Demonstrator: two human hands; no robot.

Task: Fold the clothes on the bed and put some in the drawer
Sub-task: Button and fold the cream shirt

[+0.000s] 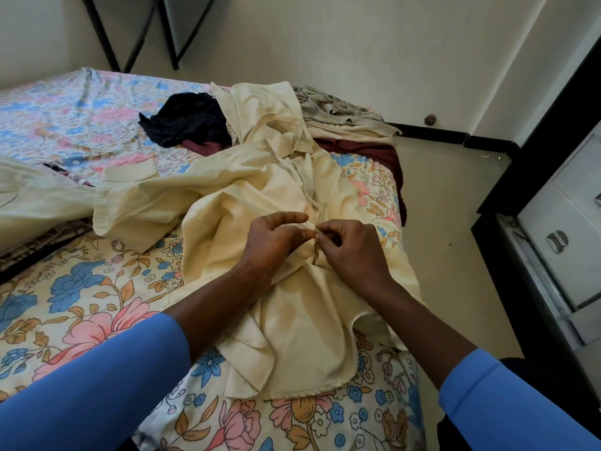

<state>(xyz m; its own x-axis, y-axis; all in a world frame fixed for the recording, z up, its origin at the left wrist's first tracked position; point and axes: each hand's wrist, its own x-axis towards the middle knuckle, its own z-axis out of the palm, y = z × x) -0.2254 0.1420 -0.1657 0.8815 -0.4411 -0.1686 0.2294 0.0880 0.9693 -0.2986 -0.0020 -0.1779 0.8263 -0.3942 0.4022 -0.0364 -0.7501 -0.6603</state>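
Observation:
A cream shirt [227, 190] lies spread and rumpled across the flowered bed [97, 304], collar towards the far side. My left hand [273, 242] and my right hand [351, 252] meet over its front placket at the middle of the shirt. Both pinch the cloth there, fingertips almost touching. Whether a button is between them is hidden by the fingers. Behind the shirt lies a pile of other clothes: a dark navy garment [185, 122], a maroon one [367, 149] and a grey patterned one [338, 112].
A second cream garment [35, 200] lies at the left edge over a dark patterned cloth. To the right of the bed is bare floor [445, 222], then a dark-framed cabinet with white drawers [566, 222]. Black metal legs [136, 30] stand against the far wall.

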